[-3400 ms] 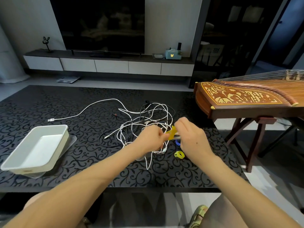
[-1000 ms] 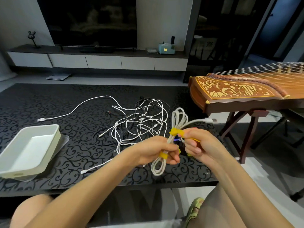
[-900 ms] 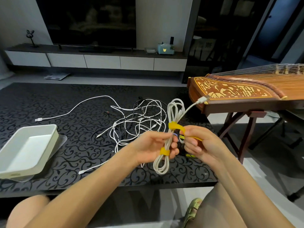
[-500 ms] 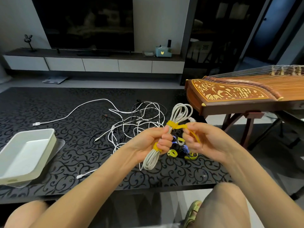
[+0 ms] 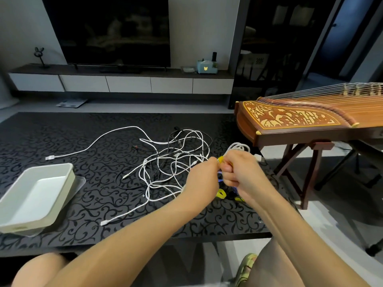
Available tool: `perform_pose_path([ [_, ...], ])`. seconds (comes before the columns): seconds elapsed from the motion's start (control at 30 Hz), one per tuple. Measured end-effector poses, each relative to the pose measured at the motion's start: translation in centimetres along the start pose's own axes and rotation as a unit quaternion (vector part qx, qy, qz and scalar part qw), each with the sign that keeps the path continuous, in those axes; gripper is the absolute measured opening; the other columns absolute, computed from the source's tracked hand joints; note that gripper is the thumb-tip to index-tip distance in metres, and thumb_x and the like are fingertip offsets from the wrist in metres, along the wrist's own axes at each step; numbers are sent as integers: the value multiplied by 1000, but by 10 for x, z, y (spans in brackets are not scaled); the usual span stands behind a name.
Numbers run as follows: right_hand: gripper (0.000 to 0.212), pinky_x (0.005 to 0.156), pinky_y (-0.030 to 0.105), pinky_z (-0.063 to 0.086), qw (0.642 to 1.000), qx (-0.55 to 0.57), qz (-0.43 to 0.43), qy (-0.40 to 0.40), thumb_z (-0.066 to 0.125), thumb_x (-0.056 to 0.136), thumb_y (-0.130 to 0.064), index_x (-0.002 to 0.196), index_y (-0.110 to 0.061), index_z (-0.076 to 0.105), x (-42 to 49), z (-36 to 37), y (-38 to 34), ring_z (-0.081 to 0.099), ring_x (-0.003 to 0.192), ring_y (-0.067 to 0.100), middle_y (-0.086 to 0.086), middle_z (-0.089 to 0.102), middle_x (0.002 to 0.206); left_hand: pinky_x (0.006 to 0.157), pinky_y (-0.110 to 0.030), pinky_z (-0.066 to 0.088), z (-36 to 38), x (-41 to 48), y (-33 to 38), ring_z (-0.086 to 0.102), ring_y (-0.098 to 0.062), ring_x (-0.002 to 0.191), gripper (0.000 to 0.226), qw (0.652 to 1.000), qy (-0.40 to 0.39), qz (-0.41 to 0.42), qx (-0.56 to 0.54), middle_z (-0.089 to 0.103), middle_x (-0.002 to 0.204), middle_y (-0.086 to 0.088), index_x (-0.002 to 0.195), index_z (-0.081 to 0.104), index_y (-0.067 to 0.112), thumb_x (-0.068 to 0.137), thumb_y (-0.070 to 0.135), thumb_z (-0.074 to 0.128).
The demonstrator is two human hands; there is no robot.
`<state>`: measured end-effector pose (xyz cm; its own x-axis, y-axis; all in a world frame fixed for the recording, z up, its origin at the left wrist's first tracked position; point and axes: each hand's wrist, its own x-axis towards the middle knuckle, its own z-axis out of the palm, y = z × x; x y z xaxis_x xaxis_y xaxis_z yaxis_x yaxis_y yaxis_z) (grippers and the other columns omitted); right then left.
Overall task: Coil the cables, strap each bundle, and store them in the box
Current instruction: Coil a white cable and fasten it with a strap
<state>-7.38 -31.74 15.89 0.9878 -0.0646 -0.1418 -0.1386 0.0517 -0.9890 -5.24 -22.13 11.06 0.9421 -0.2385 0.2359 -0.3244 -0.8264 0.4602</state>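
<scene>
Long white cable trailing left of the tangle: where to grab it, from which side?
Pinch the cable just behind its plug, coming from above on the left. That end lies flat and alone on the table, well clear of the tangle, so it should lift without snagging.

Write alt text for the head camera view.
The left hand and right hand hold a coiled white cable and the yellow strap round it above a dark patterned table. Loose cables, white and black, lie tangled behind, a white box sits left, a wooden zither stands right.
</scene>
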Motion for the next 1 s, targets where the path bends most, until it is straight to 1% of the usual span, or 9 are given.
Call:
perform_pose_path([
  [0.07, 35, 35, 16, 19, 998, -43, -41, 16, 35, 89, 0, 57, -14, 32, -2, 11, 5, 23, 31, 2, -6, 30, 43, 67, -29, 36, 1, 2, 0, 61, -26, 88, 18, 999, -9, 8, 30, 63, 92, -6, 103, 51, 9, 87, 6, 45],
  [0.2, 37, 39, 14, 17, 988, -114, -107, 1, 38, 90, 0, 56, -15, 32, -11, 12, 22, 21, 37, 2, -9, 28, 46, 71, -32, 36, -11, -1, -10, 60, -31, 101, 19, 992, -11, 27, 125, 63, 107, -11, 108, 47, 6, 90, 2, 42],
  [0.33, 35, 40, 17, 14, 998, -12, -55, -39, 40, 86, 1, 54, -13, 36, -20, -3, 19, 18, 38, 8, -3, 31, 47, 66, -31, 31, -11, -8, -16, 60, -31, 97, 15, 987, -13, 42, 152, 62, 105, -11, 106, 46, 8, 94, 2, 39],
  [0.4, 35, 42, 21, 15, 998, 16, -43, -43, 37, 86, 5, 55, -11, 40, -21, -10, 15, 22, 39, 11, 2, 36, 51, 63, -30, 29, -13, -10, -19, 60, -32, 90, 8, 996, 2, 49, 73, 64, 96, -13, 102, 46, 10, 99, 13, 40],
  [0.5, 32, 43, 25, 27, 996, -13, -72, -42, 38, 84, 6, 56, -7, 46, -20, -18, 11, 35, 42, 16, 9, 44, 55, 68, -39, 42, -22, -10, -21, 59, -27, 74, 25, 990, -6, 63, -130, 66, 82, -12, 121, 43, 13, 98, 22, 46],
  [0.67, 29, 63, 21, 51, 990, -30, -130, -54, 42, 83, 8, 60, -1, 56, -16, -20, 9, 58, 65, 17, 10, 58, 66, 57, -25, 34, -36, -11, -21, 43, -2, 56, 17, 956, -27, 82, -279, 48, 82, 11, 95, 33, 36, 99, 23, 44],
  [0.8, 19, 65, 20, 52, 984, -55, -162, -54, 46, 69, -10, 60, 6, 50, -15, -21, 11, 64, 71, 16, 5, 63, 71, 62, -17, 32, -36, -10, -19, 45, 1, 70, 2, 973, 18, 141, -184, 49, 94, 9, 101, 37, 35, 100, 34, 35],
  [0.9, 21, 69, 23, 53, 980, -81, -180, -36, 48, 69, -14, 56, 2, 49, -14, -21, 13, 64, 70, 13, -4, 62, 67, 67, -33, 41, -30, -6, -19, 48, -17, 82, 14, 977, 72, 178, -92, 52, 95, -1, 101, 36, 33, 95, 41, 27],
  [1.0, 27, 72, 27, 54, 977, -100, -189, -26, 50, 72, -17, 57, 5, 50, -13, -20, 15, 64, 68, 11, 2, 61, 69, 55, -42, 47, -27, -2, -16, 50, -26, 76, 15, 974, 111, 198, 10, 53, 87, -4, 99, 38, 23, 95, 34, 28],
])
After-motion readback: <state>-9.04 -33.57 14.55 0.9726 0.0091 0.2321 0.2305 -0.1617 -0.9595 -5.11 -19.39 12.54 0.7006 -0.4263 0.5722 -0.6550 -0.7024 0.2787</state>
